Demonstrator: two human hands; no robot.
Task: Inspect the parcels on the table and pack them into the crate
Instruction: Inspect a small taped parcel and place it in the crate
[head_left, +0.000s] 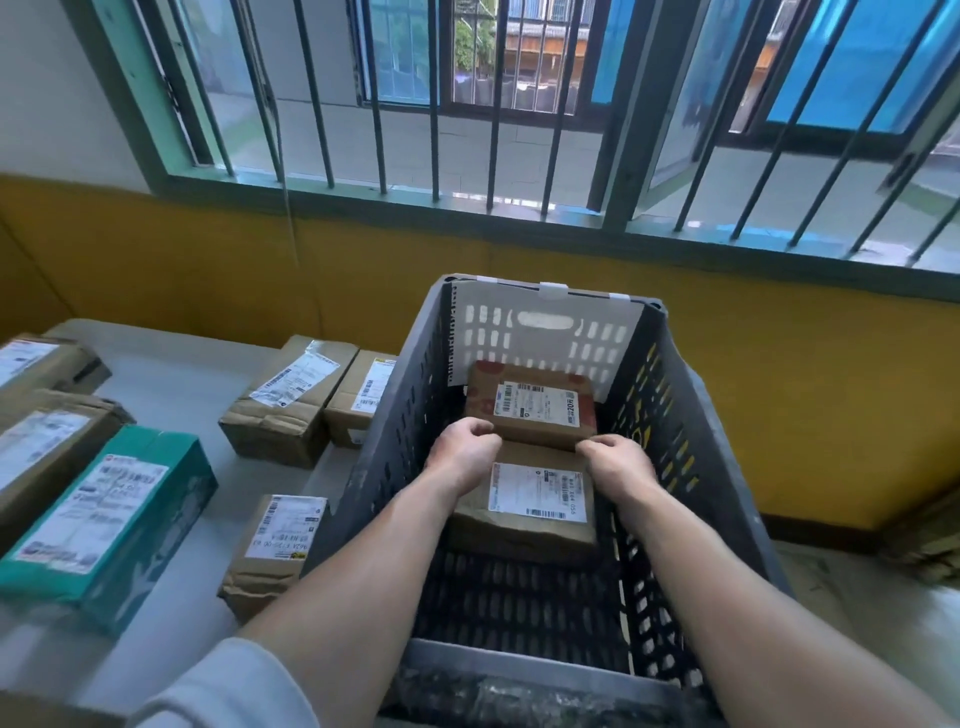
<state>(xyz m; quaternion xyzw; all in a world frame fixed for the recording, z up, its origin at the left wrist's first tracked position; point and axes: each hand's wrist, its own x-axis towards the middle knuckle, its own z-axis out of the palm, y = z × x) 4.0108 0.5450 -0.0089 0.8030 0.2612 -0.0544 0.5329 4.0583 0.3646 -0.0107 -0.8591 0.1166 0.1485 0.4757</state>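
Note:
A dark grey slotted crate (395, 415) stands at the table's right end, below the window. Inside it lie two brown parcels with white labels. The far parcel (535, 402) has red printing and sits against the crate's back wall. The near parcel (524, 512) lies just in front of it. Both my arms reach into the crate. My left hand (465, 452) grips the far parcel's near left corner with curled fingers. My right hand (618, 460) grips its near right corner the same way. My hands partly hide the seam between the two parcels.
On the white table (171, 395) left of the crate lie several parcels: a teal box (109, 525), a small brown one (275, 545) by the crate, two brown boxes (291, 400) further back, and more at the left edge. A yellow wall and barred window are behind.

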